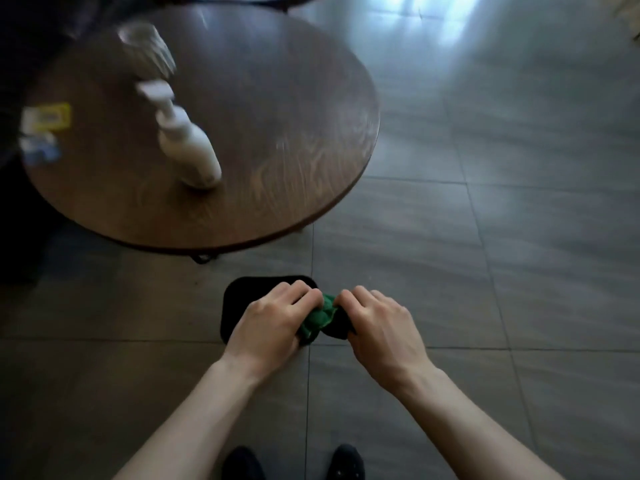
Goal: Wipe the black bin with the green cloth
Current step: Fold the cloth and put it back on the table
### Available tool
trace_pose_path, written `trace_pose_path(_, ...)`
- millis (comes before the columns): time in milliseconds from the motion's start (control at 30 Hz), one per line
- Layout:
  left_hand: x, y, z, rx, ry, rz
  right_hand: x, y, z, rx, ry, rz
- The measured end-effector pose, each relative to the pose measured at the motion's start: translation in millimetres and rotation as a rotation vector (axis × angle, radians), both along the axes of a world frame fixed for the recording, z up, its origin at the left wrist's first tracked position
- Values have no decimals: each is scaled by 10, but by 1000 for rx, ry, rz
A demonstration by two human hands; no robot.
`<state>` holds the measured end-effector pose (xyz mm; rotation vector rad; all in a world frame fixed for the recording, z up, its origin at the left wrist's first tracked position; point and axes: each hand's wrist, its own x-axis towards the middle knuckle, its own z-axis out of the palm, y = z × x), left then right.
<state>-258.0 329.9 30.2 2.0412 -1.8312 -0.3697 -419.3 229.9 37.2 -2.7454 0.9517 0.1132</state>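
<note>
The black bin (242,294) stands on the grey tiled floor just in front of my feet, seen from above. Both of my hands rest on its top. My left hand (273,320) presses the bunched green cloth (317,318) against the bin, fingers curled over the cloth. My right hand (377,320) grips the bin's right edge next to the cloth, its fingertips touching the cloth's upper end. Much of the bin is hidden under my hands.
A round dark wooden table (277,133) stands to the upper left, bearing a white pump bottle (190,143), a clear glass (147,50) and small packets (45,119) at its left edge. Grey floor tiles (502,202) spread to the right.
</note>
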Motion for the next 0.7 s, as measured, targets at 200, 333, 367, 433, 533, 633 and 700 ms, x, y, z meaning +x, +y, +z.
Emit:
trace_pose_path(200, -41, -87, 1327, 46, -92, 43, 24, -127, 1376, -81, -13, 92)
trace_pose_path(333, -53, -104, 1942, 13, -133, 137, 89, -180, 2000, -150, -49, 125)
trace_pose_path(367, -45, -101, 2040, 5, -136, 150, 119, -178, 2086, -155, -64, 136)
trace_pose_path(433, 12, -111, 2211, -12, -148, 169, 190, -203, 2227, -166, -88, 148)
trace_pose_path(533, 153, -152, 2385, -27, -184, 169, 316, -261, 2352, -181, -101, 165)
trace_pose_path(633, 334, -267, 2488, -47, -192, 171, 497, -374, 2444, -190, -96, 157)
trace_pose_path(700, 461, -382, 2528, -64, -193, 172, 629, -471, 2506, -204, -102, 142)
